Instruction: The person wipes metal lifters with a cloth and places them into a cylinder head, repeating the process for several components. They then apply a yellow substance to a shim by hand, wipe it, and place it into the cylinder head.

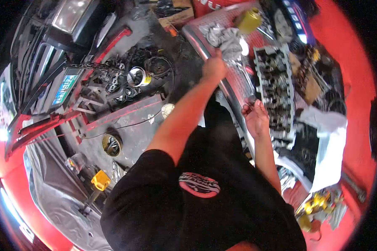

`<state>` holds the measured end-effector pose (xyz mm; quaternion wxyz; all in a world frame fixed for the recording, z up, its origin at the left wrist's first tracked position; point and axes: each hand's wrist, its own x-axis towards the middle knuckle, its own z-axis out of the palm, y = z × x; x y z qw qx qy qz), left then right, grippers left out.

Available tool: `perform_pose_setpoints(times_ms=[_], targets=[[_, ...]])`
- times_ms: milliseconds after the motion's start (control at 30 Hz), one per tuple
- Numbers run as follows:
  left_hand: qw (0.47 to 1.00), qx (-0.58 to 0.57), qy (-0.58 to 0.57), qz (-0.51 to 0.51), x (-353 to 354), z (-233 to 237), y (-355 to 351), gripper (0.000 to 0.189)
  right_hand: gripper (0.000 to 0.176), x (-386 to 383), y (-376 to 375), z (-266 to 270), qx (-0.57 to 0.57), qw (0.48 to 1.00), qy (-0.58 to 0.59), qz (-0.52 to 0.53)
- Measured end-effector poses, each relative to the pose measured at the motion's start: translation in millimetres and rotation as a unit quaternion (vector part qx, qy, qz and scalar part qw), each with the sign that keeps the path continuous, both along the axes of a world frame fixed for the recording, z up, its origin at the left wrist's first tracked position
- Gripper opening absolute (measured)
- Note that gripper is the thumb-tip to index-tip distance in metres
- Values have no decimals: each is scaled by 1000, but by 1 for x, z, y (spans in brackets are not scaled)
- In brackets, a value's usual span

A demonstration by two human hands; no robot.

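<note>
My right hand [256,119] is palm up, fingers curled around a small dark round part [251,99], close beside the cylinder head [275,83]. The cylinder head lies lengthwise on the metal bench, its row of valve bores facing up. My left hand [215,67] reaches over the bench's near edge, just below a crumpled grey rag [228,42]. Blur and the hand itself hide most of its fingers. Wrenches [248,74] lie on the red perforated bench top [199,31] between the rag and the cylinder head.
A yellow-green can [249,21] stands at the bench's far end. White paper sheets [330,146] lie to the right. On the floor at left are a white bucket [138,77], a round tin [112,144], loose engine parts and a red stand [121,115] by a car front.
</note>
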<state>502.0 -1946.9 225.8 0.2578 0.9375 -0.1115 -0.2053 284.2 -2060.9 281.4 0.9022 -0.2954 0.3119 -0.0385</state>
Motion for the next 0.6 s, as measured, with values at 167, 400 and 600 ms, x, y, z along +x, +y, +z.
perform_pose_setpoints(times_ms=[167,400,600], targets=[[972,47,-227,-42,57,-106,-63,42,19,85,-52,-18,-81,996,-14,30],[918,-323,-231,3,99,-37,-34,12,22,164,-105,-47,128,990,-7,62],[881,-472,-20,-8,45,11,-92,28,31,210,-93,-67,23,996,63,56]])
